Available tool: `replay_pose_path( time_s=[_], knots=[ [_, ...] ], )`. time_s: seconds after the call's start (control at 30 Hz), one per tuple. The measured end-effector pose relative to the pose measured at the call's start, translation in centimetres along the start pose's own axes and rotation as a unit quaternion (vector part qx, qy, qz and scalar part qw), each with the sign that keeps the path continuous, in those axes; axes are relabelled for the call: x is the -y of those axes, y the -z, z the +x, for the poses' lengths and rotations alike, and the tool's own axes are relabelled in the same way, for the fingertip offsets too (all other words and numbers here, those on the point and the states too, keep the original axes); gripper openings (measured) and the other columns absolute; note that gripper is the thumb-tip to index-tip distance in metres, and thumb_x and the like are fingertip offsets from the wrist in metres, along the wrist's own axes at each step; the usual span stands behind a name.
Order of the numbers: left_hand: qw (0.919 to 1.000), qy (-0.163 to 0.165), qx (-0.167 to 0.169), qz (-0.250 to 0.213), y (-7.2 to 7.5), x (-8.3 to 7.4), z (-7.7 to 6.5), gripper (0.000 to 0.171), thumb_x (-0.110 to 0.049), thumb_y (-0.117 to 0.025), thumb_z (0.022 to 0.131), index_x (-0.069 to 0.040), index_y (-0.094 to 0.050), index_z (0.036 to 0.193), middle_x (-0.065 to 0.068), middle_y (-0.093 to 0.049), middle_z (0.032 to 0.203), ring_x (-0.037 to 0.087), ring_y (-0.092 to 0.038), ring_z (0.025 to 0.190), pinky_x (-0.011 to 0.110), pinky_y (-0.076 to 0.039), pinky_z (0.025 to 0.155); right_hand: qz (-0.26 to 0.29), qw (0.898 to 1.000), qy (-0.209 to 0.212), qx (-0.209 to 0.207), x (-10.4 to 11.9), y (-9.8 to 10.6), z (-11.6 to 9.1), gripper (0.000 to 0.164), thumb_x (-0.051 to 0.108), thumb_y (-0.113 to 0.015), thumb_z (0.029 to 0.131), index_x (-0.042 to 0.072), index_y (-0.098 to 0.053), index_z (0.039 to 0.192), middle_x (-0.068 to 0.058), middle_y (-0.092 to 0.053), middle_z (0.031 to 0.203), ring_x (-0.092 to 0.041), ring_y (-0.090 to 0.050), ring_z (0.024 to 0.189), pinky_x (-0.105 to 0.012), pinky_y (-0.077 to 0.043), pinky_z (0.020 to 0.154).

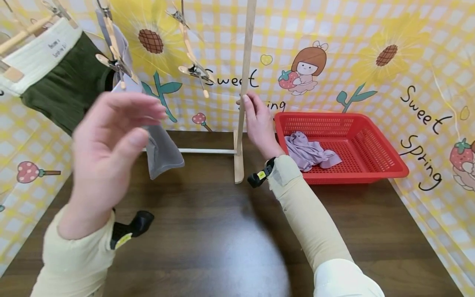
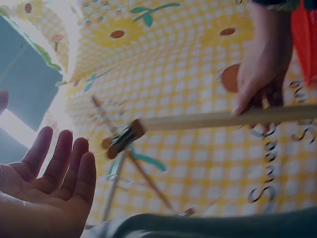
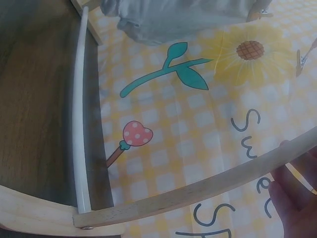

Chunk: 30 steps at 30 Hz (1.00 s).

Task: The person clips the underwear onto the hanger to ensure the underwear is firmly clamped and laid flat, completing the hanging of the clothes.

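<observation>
My right hand (image 1: 261, 126) holds the upright wooden post (image 1: 248, 53) of a small clothes rack, fingers and thumb on either side of it. The right wrist view shows the post (image 3: 198, 186) running down to its wooden foot (image 3: 34, 213). My left hand (image 1: 107, 152) is raised in the air, fingers loosely bent and holding nothing. Behind it hang a grey garment (image 1: 161, 150), partly hidden by the hand, and dark green shorts (image 1: 70, 74) with a white waistband on a wooden clip hanger (image 1: 27, 33). A bare clip hanger (image 1: 189, 47) hangs nearer the post.
A red plastic basket (image 1: 393, 167) stands right of the rack, with a crumpled mauve cloth (image 1: 309, 152) in its left part. The rack's white lower bar (image 1: 208, 151) runs just above the dark wooden table (image 1: 208, 231). A yellow checked sheet (image 1: 222, 24) covers the walls.
</observation>
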<state>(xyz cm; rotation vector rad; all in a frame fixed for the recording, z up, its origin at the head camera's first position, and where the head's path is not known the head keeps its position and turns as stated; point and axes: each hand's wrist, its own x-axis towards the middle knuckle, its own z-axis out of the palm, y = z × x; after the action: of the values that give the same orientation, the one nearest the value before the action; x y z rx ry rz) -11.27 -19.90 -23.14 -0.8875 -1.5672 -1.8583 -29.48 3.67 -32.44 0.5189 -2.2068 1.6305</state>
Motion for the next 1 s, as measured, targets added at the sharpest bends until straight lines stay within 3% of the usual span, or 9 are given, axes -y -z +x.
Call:
replay_pose_path(
  time_s=[0.1, 0.23, 0.4, 0.57, 0.83, 1.0],
  knots=[
    [0.9967, 0.051, 0.044, 0.047, -1.1, 1.1, -1.3, 0.028, 0.001, -0.068, 0.094, 0.013, -0.062, 0.119, 0.023, -0.065, 0.113, 0.032, -0.061, 0.105, 0.033, -0.048, 0.094, -0.001, 1.000, 0.000, 0.006, 0.1, 0.2, 0.0, 0.037, 0.037, -0.046, 0.109, 0.011, -0.061, 0.131, -0.001, -0.069, 0.116, -0.013, -0.060, 0.109, -0.031, -0.048, 0.093],
    [0.9822, 0.121, 0.093, 0.110, -2.2, 3.4, -2.8, 0.024, 0.006, -0.064, 0.094, 0.003, -0.065, 0.118, 0.015, -0.067, 0.113, 0.030, -0.062, 0.106, 0.032, -0.049, 0.092, -0.007, 1.000, 0.002, 0.028, 0.2, 0.7, 0.2, 0.037, 0.036, -0.047, 0.110, 0.010, -0.062, 0.131, -0.004, -0.069, 0.118, -0.013, -0.060, 0.111, -0.030, -0.046, 0.095],
    [0.9617, 0.200, 0.135, 0.129, -3.5, 6.8, -4.9, 0.022, -0.005, -0.068, 0.098, -0.006, -0.067, 0.119, 0.003, -0.069, 0.113, 0.024, -0.065, 0.106, 0.035, -0.050, 0.094, -0.022, 0.998, 0.006, 0.055, 0.6, 1.6, 0.5, 0.038, 0.037, -0.047, 0.109, 0.010, -0.064, 0.130, -0.006, -0.070, 0.120, -0.013, -0.061, 0.110, -0.030, -0.046, 0.096],
    [0.9382, 0.275, 0.167, 0.126, -4.9, 9.6, -6.8, 0.023, -0.016, -0.070, 0.099, -0.011, -0.066, 0.120, 0.001, -0.069, 0.112, 0.015, -0.065, 0.105, 0.039, -0.051, 0.093, -0.020, 0.997, 0.011, 0.080, 0.8, 2.1, 0.7, 0.038, 0.034, -0.047, 0.110, 0.008, -0.063, 0.132, -0.009, -0.070, 0.121, -0.014, -0.062, 0.109, -0.029, -0.047, 0.096],
    [0.9242, 0.310, 0.189, 0.120, -7.1, 12.6, -8.4, 0.022, -0.020, -0.067, 0.101, -0.012, -0.066, 0.121, 0.000, -0.067, 0.111, 0.015, -0.063, 0.103, 0.040, -0.050, 0.096, -0.017, 0.994, -0.003, 0.111, 1.0, 2.8, 0.7, 0.037, 0.031, -0.047, 0.110, 0.008, -0.060, 0.137, -0.007, -0.068, 0.120, -0.016, -0.064, 0.112, -0.029, -0.046, 0.101],
    [0.9223, 0.312, 0.193, 0.121, -8.5, 14.1, -9.0, 0.021, -0.017, -0.066, 0.101, -0.012, -0.065, 0.121, 0.000, -0.068, 0.109, 0.014, -0.063, 0.102, 0.037, -0.050, 0.095, -0.030, 0.991, 0.000, 0.132, 1.3, 3.3, 0.8, 0.039, 0.030, -0.045, 0.111, 0.007, -0.057, 0.140, -0.009, -0.066, 0.123, -0.020, -0.063, 0.115, -0.030, -0.046, 0.101]
  ],
)
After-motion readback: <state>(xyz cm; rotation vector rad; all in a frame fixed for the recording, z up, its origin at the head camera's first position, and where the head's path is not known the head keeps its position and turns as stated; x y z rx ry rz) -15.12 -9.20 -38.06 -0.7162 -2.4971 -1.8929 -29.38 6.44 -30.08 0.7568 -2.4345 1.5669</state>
